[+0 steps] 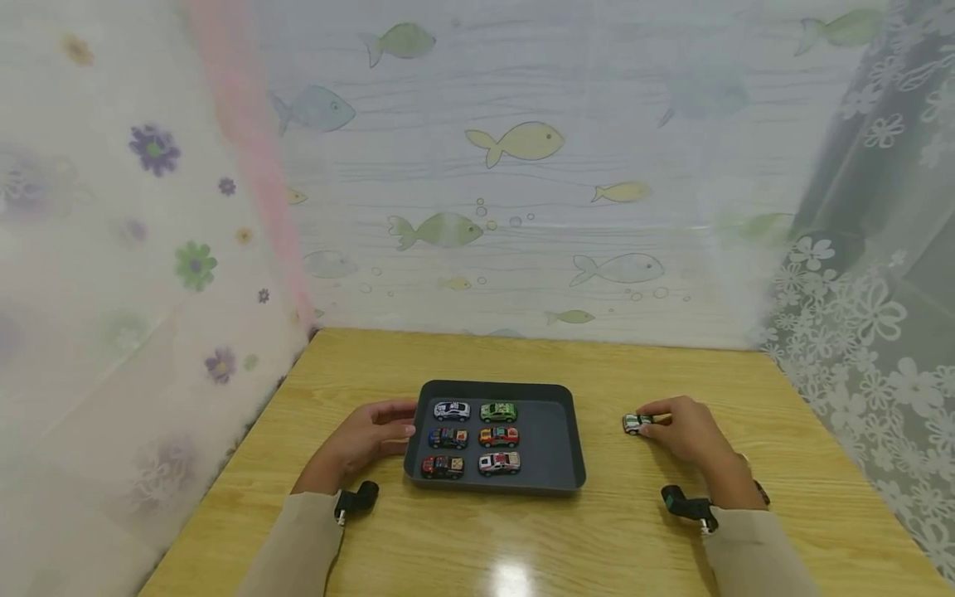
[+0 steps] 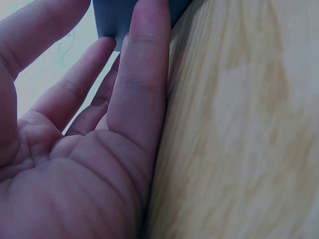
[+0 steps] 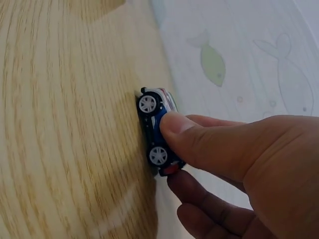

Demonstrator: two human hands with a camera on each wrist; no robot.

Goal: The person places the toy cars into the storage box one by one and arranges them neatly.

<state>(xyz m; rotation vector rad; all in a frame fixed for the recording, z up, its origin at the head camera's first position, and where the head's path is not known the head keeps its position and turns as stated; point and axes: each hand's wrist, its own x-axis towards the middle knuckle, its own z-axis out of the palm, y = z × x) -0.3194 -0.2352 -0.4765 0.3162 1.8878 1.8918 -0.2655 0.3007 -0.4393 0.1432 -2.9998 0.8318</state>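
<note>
Clock positions take the tray's centre as hub, with 12 o'clock away from the person. At 9 o'clock, the left hand [image 1: 366, 435] is set against the tray [image 1: 545, 448]. Its fingers are extended, touching the wall without clenching; this contact presumably steadies the tray, which lies flat on the table [image 1: 418, 539].

Six cars stand inside on their wheels, in two columns. Left column, from 12 to 6 o'clock: white-blue car [image 1: 452, 410], blue car [image 1: 448, 438], red-black car [image 1: 443, 467]. Right column, same order: green car [image 1: 498, 411], red-yellow car [image 1: 499, 437], white-red car [image 1: 499, 463]. All lie lengthwise along the 9-to-3 line; the regular rows suggest deliberate alignment.

Outside the tray, well apart at 3 o'clock, the held car [image 1: 637, 424] is upright, wheels toward the wood. I cannot tell whether they bear on it. The right hand [image 1: 690, 431] pinches this car, thumb against its blue flank; a grip across the body likely keeps the wheels unobstructed.
</note>
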